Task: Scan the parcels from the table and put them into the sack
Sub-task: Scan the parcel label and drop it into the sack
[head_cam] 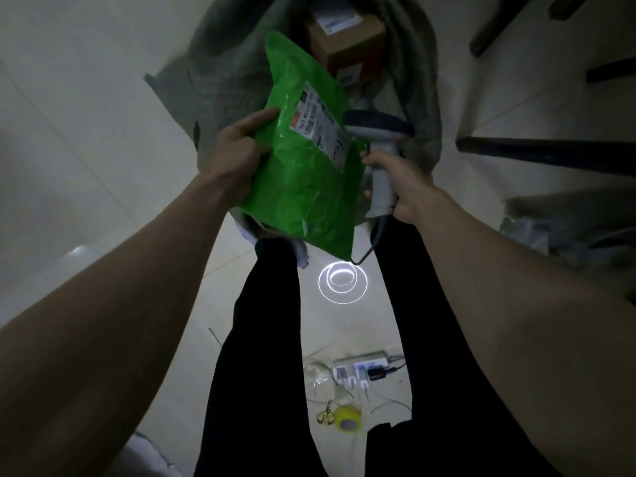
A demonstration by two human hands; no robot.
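Standing over a pale tiled floor [69, 173], you have a power strip [366, 368] with plugs, a yellow tape roll [347, 420] and small yellow scissors [325, 416] lying between your dark trouser legs [261, 339]. A ring of reflected light [342, 281] shows on the tiles ahead of them. Your left hand [237, 156] grasps the left edge of a green parcel [303, 173], thumb laid on its upper face beside the white shipping label [323, 122]. Your right hand [395, 184] is wrapped around the handle of a grey barcode scanner [378, 149], whose head sits just beside the label's right edge. The parcel hangs over the open mouth of a grey sack [220, 84]. Deeper in the sack rests a brown cardboard box [344, 39]. Dark furniture legs [550, 156] stand to the right.
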